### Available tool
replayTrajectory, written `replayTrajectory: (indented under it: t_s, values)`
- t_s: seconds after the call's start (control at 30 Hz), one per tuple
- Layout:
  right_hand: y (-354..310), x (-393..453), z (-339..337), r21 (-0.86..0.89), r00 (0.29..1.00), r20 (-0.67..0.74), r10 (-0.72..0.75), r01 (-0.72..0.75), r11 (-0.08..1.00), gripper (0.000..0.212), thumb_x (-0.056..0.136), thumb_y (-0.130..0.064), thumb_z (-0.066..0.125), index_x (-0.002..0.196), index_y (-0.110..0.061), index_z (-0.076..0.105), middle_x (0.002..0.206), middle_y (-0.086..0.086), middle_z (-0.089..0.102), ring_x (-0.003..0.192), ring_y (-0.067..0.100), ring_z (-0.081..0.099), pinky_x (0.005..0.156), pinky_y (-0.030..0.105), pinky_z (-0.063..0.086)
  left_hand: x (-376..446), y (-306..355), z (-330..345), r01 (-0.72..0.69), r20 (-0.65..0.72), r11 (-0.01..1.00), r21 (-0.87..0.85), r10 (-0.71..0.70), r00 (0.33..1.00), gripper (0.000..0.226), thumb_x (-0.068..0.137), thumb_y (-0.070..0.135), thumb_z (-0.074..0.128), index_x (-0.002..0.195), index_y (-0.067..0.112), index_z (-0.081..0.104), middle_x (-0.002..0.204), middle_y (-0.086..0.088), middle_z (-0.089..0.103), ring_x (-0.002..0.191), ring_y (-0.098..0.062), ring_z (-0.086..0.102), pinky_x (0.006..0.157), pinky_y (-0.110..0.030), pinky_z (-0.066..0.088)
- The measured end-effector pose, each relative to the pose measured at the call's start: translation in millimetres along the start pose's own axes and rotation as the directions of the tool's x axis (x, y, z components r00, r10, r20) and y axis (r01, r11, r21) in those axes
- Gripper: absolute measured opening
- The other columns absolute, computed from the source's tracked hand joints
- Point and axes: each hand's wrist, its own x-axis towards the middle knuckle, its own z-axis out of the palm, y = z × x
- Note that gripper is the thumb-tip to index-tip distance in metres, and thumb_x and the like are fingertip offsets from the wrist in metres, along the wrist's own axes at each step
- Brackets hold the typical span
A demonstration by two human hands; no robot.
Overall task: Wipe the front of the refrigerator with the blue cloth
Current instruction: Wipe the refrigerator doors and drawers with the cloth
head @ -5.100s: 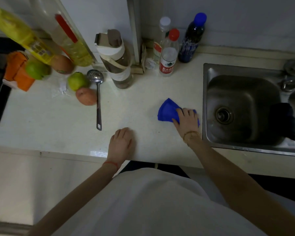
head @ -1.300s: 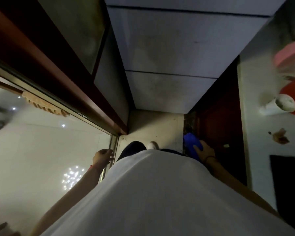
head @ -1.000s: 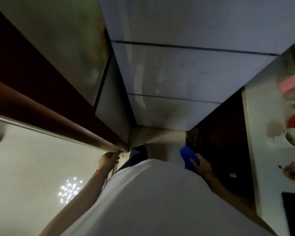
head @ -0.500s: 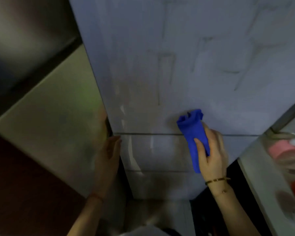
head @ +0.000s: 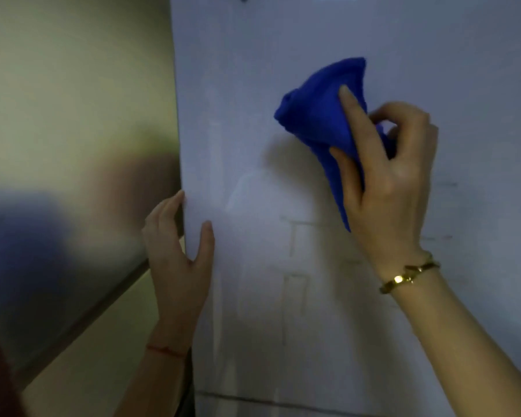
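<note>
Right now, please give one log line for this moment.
right hand: grips blue cloth on refrigerator front | left hand: holds door edge

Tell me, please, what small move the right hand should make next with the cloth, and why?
Probably a downward sweep, pressing flat. The right hand grips the blue cloth bunched against the upper part of the refrigerator front, and faint smudges and streaks show on the panel below it. The left hand holds the door's left edge, so the door looks steadied for the stroke.

To my left, filling the left of the frame, a dim glossy panel (head: 73,145) gives blurred green and blue reflections.
</note>
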Motion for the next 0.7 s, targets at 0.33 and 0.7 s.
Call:
replayTrajectory:
  t_s: [0.33,0.7]
  values:
    - [4,-39,48,-0.191,0.901,0.201,-0.385,0.421,0.887,0.04,0.098,-0.036,0.055,0.137,-0.026,0.051,0.124,0.004,0.058,0.094,0.027,0.046,0.077,0.039,0.036,39,-5,19,0.001,0.003,0.981,-0.196,-0.001,1.0,0.066,0.094,0.025,0.06,0.152,0.017,0.029,0.144,0.006,0.042,0.132,-0.022,0.047,0.104,-0.049,0.045]
    - [5,34,65,-0.272,0.963,-0.029,-0.267,0.249,0.929,0.036,0.099,-0.034,0.054,0.135,-0.025,0.054,0.117,0.009,0.063,0.09,0.026,0.043,0.074,0.038,0.034,40,-14,28,-0.007,-0.033,0.961,-0.278,-0.002,0.999,0.066,0.093,0.025,0.059,0.152,0.02,0.03,0.144,0.003,0.043,0.133,-0.022,0.047,0.105,-0.049,0.045]
